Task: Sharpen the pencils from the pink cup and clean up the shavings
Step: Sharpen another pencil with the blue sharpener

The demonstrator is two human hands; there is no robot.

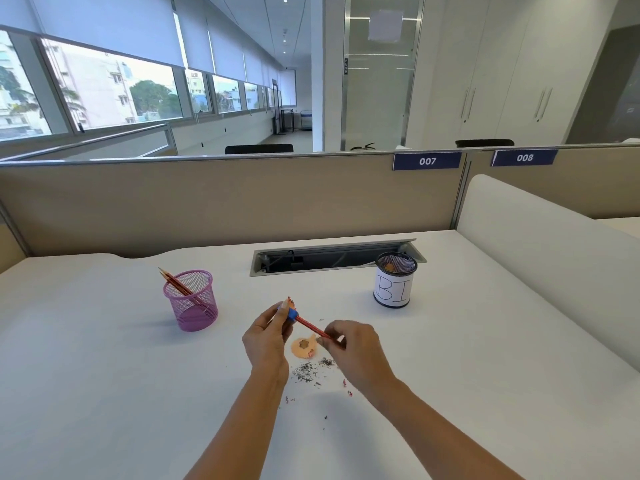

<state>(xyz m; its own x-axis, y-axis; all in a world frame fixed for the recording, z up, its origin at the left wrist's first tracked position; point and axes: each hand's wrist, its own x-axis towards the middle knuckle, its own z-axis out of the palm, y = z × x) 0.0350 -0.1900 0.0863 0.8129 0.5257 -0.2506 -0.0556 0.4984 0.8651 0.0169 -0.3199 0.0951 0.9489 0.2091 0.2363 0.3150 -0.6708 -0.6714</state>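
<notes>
My left hand (266,336) pinches a small blue sharpener (290,315) above the white desk (104,358). A red pencil (311,328) sticks into the sharpener, and my right hand (349,348) grips its other end. A curl of shaving stands out of the sharpener's top. Below the hands lies a round peach-coloured shaving (304,347), with dark graphite dust and small red flecks (308,370) scattered on the desk. The pink mesh cup (191,301) stands to the left with two red pencils (175,284) leaning in it.
A black mesh cup (394,280) with a white label stands at the back right. Behind it an open cable tray (332,259) is set into the desk. Beige partitions close off the back and left, and a white divider (547,254) the right.
</notes>
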